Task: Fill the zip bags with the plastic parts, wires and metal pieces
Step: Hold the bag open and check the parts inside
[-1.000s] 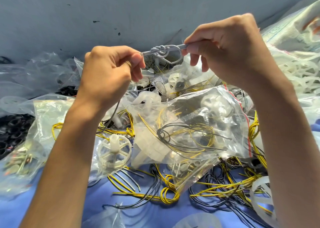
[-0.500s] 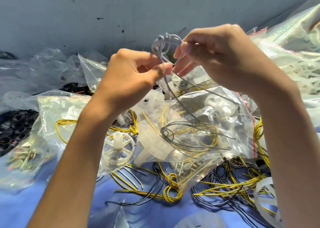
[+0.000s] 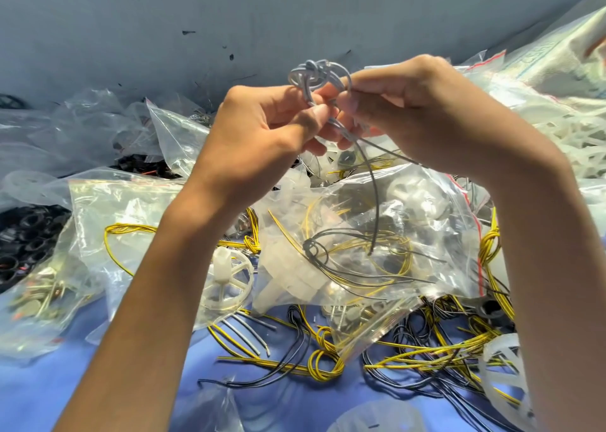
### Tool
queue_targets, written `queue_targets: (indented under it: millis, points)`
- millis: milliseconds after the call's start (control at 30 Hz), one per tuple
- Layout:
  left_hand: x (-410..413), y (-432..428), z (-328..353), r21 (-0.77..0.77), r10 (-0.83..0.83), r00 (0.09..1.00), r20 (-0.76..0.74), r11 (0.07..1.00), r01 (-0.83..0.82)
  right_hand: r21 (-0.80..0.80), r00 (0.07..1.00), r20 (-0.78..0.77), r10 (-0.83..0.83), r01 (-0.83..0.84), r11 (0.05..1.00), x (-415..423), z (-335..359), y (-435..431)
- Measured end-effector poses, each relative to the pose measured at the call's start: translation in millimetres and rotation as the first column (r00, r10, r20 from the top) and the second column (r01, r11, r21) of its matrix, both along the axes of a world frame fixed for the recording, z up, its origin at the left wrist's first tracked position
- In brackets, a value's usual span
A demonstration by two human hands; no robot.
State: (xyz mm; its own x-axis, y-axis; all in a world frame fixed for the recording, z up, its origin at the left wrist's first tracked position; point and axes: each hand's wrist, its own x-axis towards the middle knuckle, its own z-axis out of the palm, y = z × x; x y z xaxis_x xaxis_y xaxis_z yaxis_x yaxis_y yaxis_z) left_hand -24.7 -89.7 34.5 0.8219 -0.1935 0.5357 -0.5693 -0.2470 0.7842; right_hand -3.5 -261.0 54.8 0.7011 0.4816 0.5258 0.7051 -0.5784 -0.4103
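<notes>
Wire: knotted bundle of thin grey wires (image 3: pixel 316 72), held up between both hands above the filled clear plastic zip bag (image 3: pixel 436 208), tails dangling over it.
Why: probably knotted compact so it fits a bag.
Left hand (image 3: pixel 262 133): thumb and fingers pinch the bundle below the knot.
Right hand (image 3: pixel 413 113): fingertips pinch the loop, other fingers curled.

A blue cloth (image 3: pixel 114 382) covers the surface. On it lie tangled yellow wires (image 3: pixel 323 364) and black wires (image 3: pixel 406 333), loose in the foreground. A clear zip bag (image 3: pixel 452 221) holding wires and white plastic parts rests over them in the middle. At left sits a bag of metal pieces (image 3: pixel 32 303) (contents blurred); at right, a white spoked plastic wheel (image 3: pixel 501 366).
</notes>
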Motion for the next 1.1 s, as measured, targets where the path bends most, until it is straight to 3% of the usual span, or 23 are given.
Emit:
queue_targets:
  millis: [367,633,767,833,900,1000,1100]
  points:
    - [3.4,-1.2,-4.4,0.054,0.059,0.998,0.021,0.997,-0.061,-0.012,0.999,0.024,0.022,-0.022,1.000,2.6,-0.3,-3.1]
    - [8.7,-0.3,-8.2,-0.019,0.108,0.986,0.127,0.994,-0.106,0.069,0.994,-0.077,0.078,-0.073,0.995,2.2,0.5,-4.9]
    - [12.6,-3.0,-12.5,0.008,0.161,0.978,0.129,0.986,-0.164,0.053,0.998,-0.034,0.058,-0.056,0.997,1.9,0.9,-8.7]
    - [15.5,-1.9,-15.4,0.071,0.167,0.980,0.108,0.982,-0.175,0.045,1.000,-0.004,0.016,-0.016,0.999,2.8,0.7,-11.0]
    - [19.4,0.2,-19.0,0.297,0.152,0.985,0.086,0.939,-0.171,0.070,1.000,-0.005,-0.011,0.012,0.998,3.0,0.7,-11.5]
    - [25.2,-0.2,-31.6,0.646,0.163,0.983,-0.081,0.760,-0.072,0.099,1.000,-0.021,-0.023,0.025,0.995,3.8,1.1,-11.1]
    - [27.5,-1.9,-37.7,0.673,0.166,0.949,-0.269,0.737,0.062,0.085,0.998,0.002,-0.059,0.059,0.995,5.0,1.7,-11.9]
